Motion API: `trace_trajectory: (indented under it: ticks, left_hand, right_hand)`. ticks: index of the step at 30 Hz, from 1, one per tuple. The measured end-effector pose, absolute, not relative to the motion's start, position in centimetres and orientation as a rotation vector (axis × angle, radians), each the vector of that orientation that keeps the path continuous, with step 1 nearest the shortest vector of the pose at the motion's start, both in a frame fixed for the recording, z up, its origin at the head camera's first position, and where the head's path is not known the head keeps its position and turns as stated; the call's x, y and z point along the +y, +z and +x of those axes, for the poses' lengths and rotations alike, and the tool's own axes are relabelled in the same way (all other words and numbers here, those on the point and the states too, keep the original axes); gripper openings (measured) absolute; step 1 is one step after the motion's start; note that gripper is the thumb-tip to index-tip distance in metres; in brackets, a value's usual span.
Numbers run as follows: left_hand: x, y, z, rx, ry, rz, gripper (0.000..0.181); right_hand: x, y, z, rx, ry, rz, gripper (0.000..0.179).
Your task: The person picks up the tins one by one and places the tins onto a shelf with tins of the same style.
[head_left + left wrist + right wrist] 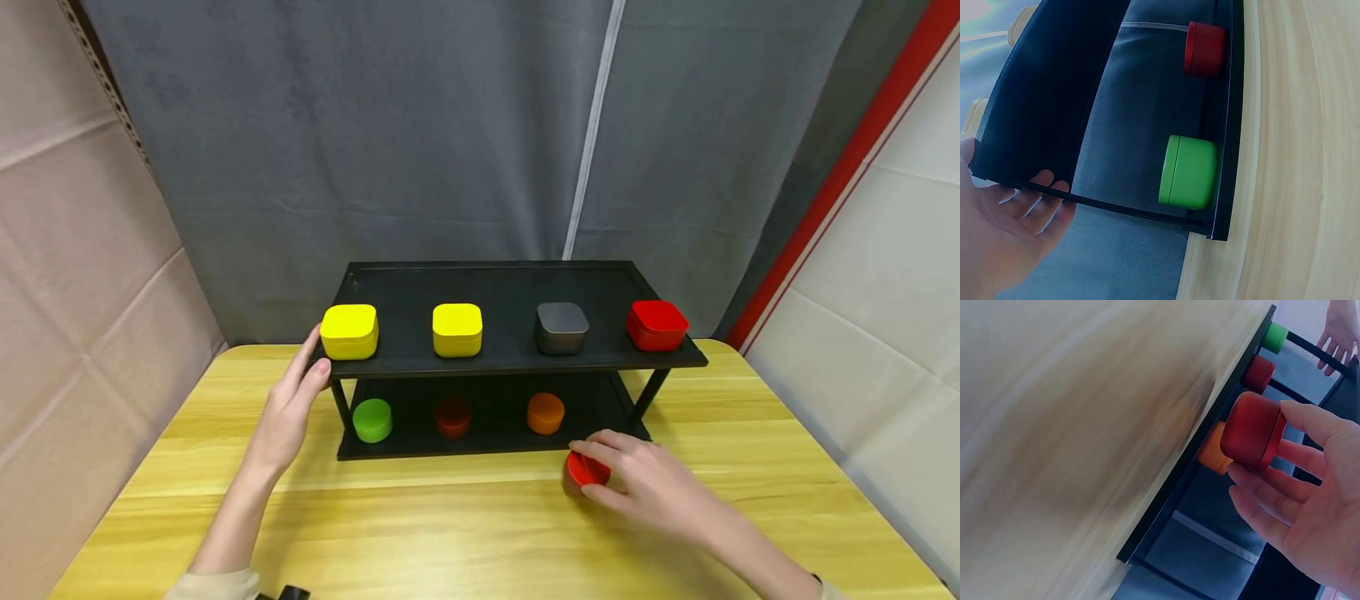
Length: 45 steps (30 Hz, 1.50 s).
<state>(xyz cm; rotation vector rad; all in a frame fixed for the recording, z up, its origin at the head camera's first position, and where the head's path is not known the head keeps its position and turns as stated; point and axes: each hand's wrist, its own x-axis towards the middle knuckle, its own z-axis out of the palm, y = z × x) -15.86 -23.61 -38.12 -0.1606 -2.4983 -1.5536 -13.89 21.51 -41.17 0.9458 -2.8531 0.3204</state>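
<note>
My right hand (637, 479) holds a red round tin (1252, 428) between thumb and fingers, just in front of the lower tier's right part. At the upper tier's left front corner, my left hand (1013, 231) grips the edge of the black two-tier rack (495, 367), thumb at the front and fingertips curled under the board. A yellow square tin (349, 332) stands right beside that hand. On the lower tier are a green round tin (372, 420), a dark red round tin (453, 417) and an orange round tin (545, 414).
Along the upper tier's front stand another yellow square tin (457, 331), a black square tin (561, 328) and a red square tin (657, 325). The rack is on a wooden table (420, 533). A grey curtain (375, 150) hangs behind it, with pale panels at both sides.
</note>
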Motion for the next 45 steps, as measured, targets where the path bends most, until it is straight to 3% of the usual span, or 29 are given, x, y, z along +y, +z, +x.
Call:
trace_trajectory:
  ticks: [45]
  left_hand:
    - [-23.7, -38.1, -15.9, -2.496, -1.568, -0.173, 0.064]
  right_hand:
    - [25.5, -41.2, -21.0, -3.003, 0.223, 0.671, 0.045]
